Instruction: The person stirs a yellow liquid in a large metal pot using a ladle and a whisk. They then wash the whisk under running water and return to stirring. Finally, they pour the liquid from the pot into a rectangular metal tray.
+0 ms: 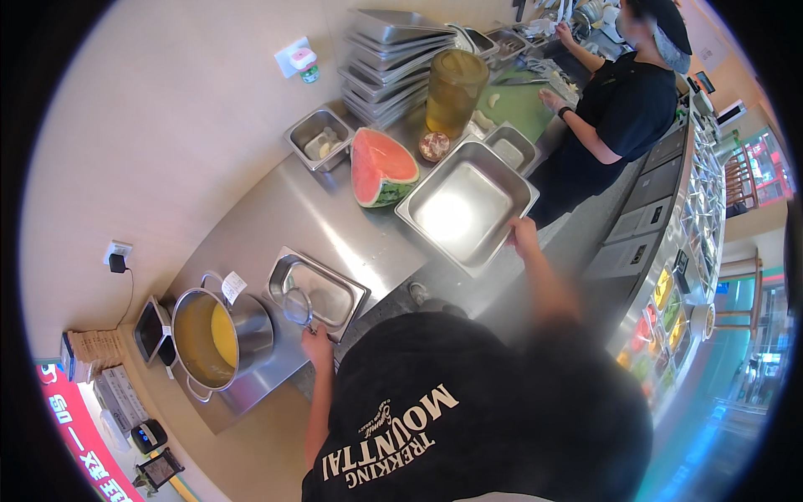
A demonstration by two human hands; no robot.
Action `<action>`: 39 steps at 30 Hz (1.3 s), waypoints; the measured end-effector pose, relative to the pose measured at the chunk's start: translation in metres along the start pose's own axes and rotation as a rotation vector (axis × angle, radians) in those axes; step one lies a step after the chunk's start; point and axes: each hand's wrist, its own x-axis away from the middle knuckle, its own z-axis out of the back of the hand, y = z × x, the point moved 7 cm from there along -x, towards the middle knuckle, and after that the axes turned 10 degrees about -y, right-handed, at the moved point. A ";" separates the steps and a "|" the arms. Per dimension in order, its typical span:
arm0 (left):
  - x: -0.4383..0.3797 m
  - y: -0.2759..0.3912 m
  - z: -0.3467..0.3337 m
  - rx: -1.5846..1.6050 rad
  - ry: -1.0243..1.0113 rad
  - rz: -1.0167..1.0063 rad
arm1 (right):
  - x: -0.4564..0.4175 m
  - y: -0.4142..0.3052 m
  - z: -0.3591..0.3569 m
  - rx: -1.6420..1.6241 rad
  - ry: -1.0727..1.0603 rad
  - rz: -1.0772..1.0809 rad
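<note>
Low at the left, my left hand (318, 349) grips the handle of a small round strainer (297, 307). The strainer's head is over a rectangular steel pan (323, 285) on the counter. My right hand (524, 237) is closed on the near right rim of a large, deep steel pan (467, 201), which holds nothing that I can see. This large pan reaches past the counter's front edge. Left of the smaller pan, a steel stockpot (254, 323) holds yellow contents (224, 336).
A cut watermelon piece (382, 166) sits beside the large pan. Behind are a small steel container (319, 135), stacked steel pans (389, 69) and a lidded jug of yellowish liquid (455, 94). A gloved co-worker (640, 119) stands at a green cutting board (514, 110) holding a knife (521, 81).
</note>
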 end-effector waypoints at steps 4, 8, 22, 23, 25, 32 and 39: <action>0.008 0.013 -0.001 -0.054 0.052 -0.018 | -0.010 -0.011 0.002 0.009 -0.018 -0.003; 0.005 0.020 -0.005 -0.062 0.069 0.001 | -0.028 -0.007 0.016 -0.022 0.014 0.017; -0.023 0.013 -0.003 -0.221 0.091 0.091 | 0.034 -0.129 0.011 0.542 0.254 0.500; -0.018 0.015 -0.003 -0.211 0.103 0.084 | 0.046 -0.151 -0.023 0.550 0.155 0.594; -0.019 0.038 0.000 -0.180 0.122 0.045 | 0.063 -0.162 -0.099 0.595 -0.150 0.763; 0.006 0.044 0.031 -0.307 0.171 0.054 | 0.156 -0.036 -0.377 1.297 -1.210 1.139; 0.053 0.035 0.086 -0.242 0.130 0.017 | 0.161 0.072 -0.439 1.562 -1.380 1.244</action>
